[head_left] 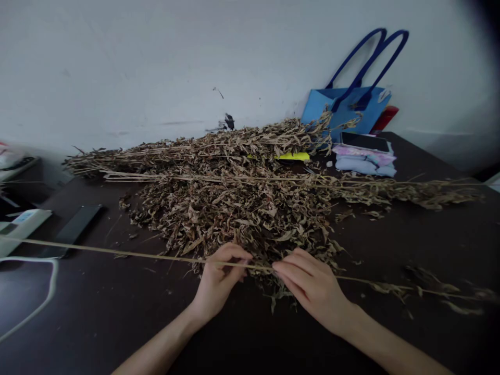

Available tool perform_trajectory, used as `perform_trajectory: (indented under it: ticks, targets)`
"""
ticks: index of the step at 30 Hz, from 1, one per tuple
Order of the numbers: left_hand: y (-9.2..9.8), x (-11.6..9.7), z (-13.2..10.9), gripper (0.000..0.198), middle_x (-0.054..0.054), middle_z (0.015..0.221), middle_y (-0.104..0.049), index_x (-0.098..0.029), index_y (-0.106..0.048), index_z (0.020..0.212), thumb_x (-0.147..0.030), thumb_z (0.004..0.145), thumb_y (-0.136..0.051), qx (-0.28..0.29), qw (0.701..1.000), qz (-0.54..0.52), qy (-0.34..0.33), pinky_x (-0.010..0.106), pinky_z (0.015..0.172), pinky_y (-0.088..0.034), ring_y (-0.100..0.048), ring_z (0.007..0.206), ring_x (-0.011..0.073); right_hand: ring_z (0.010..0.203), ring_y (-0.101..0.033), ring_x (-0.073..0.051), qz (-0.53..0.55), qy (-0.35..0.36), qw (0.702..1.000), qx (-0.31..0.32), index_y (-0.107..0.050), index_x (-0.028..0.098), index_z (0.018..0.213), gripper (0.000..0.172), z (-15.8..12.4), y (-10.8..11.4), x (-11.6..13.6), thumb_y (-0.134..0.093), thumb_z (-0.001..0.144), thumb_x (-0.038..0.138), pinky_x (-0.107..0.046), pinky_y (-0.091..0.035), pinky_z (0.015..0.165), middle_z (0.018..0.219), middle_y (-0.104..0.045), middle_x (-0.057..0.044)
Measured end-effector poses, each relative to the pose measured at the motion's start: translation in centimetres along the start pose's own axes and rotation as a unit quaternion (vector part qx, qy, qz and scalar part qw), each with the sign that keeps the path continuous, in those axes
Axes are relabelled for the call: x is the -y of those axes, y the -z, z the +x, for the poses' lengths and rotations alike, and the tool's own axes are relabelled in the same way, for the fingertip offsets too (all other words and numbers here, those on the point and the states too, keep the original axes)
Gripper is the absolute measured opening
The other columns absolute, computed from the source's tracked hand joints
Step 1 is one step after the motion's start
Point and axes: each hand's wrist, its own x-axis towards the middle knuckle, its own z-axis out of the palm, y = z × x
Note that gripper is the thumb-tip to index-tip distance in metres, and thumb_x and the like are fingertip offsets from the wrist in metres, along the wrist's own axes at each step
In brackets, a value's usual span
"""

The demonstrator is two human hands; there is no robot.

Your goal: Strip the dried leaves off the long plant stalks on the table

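Crossing bare tabletop (117, 307), long stem (175, 258)

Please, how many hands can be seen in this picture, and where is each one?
2. The left hand is at the long dry stalk, by the near edge of the leaf pile; the right hand is beside it, fingertips at the same stalk.

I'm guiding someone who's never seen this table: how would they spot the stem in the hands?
Start with the broad heap of dried leaves on the dark table. At its near edge, the left hand and right hand hold one long, thin stem. Unlike the stems lying across the heap, it is in the hands, bare on the left and leafy toward its right end.
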Motion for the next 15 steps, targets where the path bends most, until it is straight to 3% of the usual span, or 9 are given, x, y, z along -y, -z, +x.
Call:
perform_trajectory:
  ticks: [6, 9, 11, 15]
  targets:
    - [0.9, 0.4, 0.7, 0.014, 0.004, 0.087, -0.057, -0.017, -0.065, 0.092, -0.024, 0.081, -0.060, -0.068, 0.997, 0.025, 0.036, 0.019, 0.049, -0.048, -0.056, 0.055, 0.0079, 0.078, -0.055, -0.015, -0.008, -0.003, 1.000, -0.025, -0.060, 0.016, 0.100, 0.019, 0.1, 0.3, -0.2, -0.050, 0.085, 0.010, -0.028, -0.047, 0.070, 0.085, -0.062, -0.006]
    - [1.7, -0.3, 1.2, 0.017, 0.004, 0.090, -0.061, -0.015, -0.065, 0.095, -0.025, 0.081, -0.060, -0.098, 0.993, 0.034, 0.053, 0.020, 0.056, -0.050, -0.058, 0.059, 0.0085, 0.076, -0.054, -0.014, 0.001, -0.009, 0.999, -0.050, -0.059, 0.017, 0.103, 0.022, 0.2, 0.8, -0.3, -0.051, 0.084, 0.009, -0.028, -0.047, 0.068, 0.084, -0.061, -0.006]
    - [2.3, -0.9, 1.5, 0.027, 0.008, 0.105, -0.062, -0.016, -0.062, 0.106, -0.026, 0.081, -0.060, -0.127, 0.990, 0.021, 0.056, 0.022, 0.065, -0.053, -0.062, 0.071, 0.0118, 0.075, -0.054, -0.014, 0.004, -0.021, 0.998, -0.065, -0.059, 0.018, 0.103, 0.024, 0.3, 1.2, -0.4, -0.052, 0.083, 0.008, -0.029, -0.046, 0.067, 0.083, -0.061, -0.005]
    - [3.4, -1.8, 1.8, 0.048, 0.011, 0.137, -0.045, -0.021, -0.048, 0.128, -0.026, 0.081, -0.059, -0.166, 0.985, -0.022, 0.031, 0.026, 0.065, -0.056, -0.064, 0.089, 0.0177, 0.074, -0.055, -0.014, -0.003, -0.031, 0.995, -0.091, -0.060, 0.018, 0.102, 0.024, 0.6, 1.9, -0.7, -0.052, 0.082, 0.008, -0.029, -0.047, 0.066, 0.081, -0.060, -0.005]
